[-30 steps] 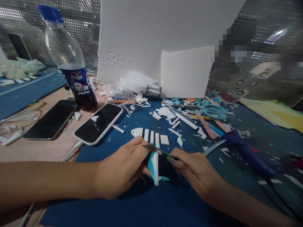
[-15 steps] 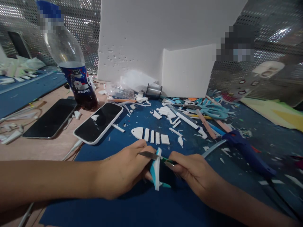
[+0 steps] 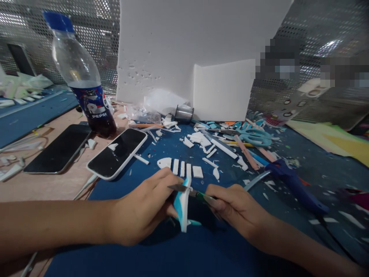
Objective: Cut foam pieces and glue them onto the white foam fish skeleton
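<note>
My left hand (image 3: 147,207) is closed on a flat foam piece (image 3: 182,207), white on its edge and turquoise on its face, held tilted up above the dark blue mat (image 3: 121,257). In my right hand (image 3: 236,207) is a craft knife (image 3: 198,195) with a green handle. Its blade lies across the foam piece's upper white edge, tip pointing left toward my left fingers. Just beyond my hands lies a row of white foam pieces (image 3: 165,163), the leftmost rounded with a small hole. My left fingertips are partly hidden behind the foam.
Two phones (image 3: 118,154) and a Pepsi bottle (image 3: 93,104) stand at the left. White foam scraps (image 3: 198,140), turquoise scissors (image 3: 255,136) and a blue glue gun (image 3: 296,188) spread to the right. White foam boards (image 3: 221,92) rise behind, near a spool (image 3: 184,114).
The foam piece has turned slightly, showing more of its turquoise face, and the knife stays at its upper edge. The whole view has shifted a little.
</note>
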A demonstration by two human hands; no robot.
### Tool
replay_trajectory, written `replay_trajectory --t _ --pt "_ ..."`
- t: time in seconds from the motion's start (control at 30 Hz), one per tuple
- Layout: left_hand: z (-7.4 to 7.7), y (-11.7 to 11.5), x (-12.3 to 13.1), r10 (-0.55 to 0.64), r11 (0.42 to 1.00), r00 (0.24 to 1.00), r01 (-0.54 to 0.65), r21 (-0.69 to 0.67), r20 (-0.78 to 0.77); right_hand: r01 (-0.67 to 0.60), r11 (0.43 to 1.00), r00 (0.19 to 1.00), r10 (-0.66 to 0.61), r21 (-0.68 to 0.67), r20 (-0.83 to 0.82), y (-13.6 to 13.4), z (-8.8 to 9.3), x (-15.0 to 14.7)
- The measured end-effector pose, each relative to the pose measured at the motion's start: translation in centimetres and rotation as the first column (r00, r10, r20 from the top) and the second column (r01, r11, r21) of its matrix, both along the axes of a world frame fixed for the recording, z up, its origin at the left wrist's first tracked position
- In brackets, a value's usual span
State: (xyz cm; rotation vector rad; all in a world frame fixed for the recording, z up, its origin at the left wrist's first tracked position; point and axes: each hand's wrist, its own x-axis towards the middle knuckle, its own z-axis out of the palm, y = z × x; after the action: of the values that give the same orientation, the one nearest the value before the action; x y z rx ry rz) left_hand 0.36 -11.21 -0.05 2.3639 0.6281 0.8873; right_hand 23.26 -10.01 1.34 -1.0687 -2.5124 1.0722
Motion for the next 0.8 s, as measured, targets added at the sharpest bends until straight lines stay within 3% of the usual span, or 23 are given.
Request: replay_trajectory --t 0.27,0.5,0.8 --pt "-0.2 0.1 0.3 -0.004 0.999 0.996 -0.001 -0.048 -0.092 -0.009 1.0 0.996 0.01 -0.012 0.086 0.0 0.1 0.1" --pt "-0.5 0.2 0.4 -0.063 0.996 0.991 0.055 -0.066 -0.119 0.002 0.998 0.993 -0.009 0.064 0.119 -0.4 0.4 -0.5" --pt "-0.7 0.3 0.5 -0.104 0.985 0.983 0.081 -0.151 -0.149 0.015 1.0 0.995 -0.017 0.023 0.1 -0.8 0.4 -0.7"
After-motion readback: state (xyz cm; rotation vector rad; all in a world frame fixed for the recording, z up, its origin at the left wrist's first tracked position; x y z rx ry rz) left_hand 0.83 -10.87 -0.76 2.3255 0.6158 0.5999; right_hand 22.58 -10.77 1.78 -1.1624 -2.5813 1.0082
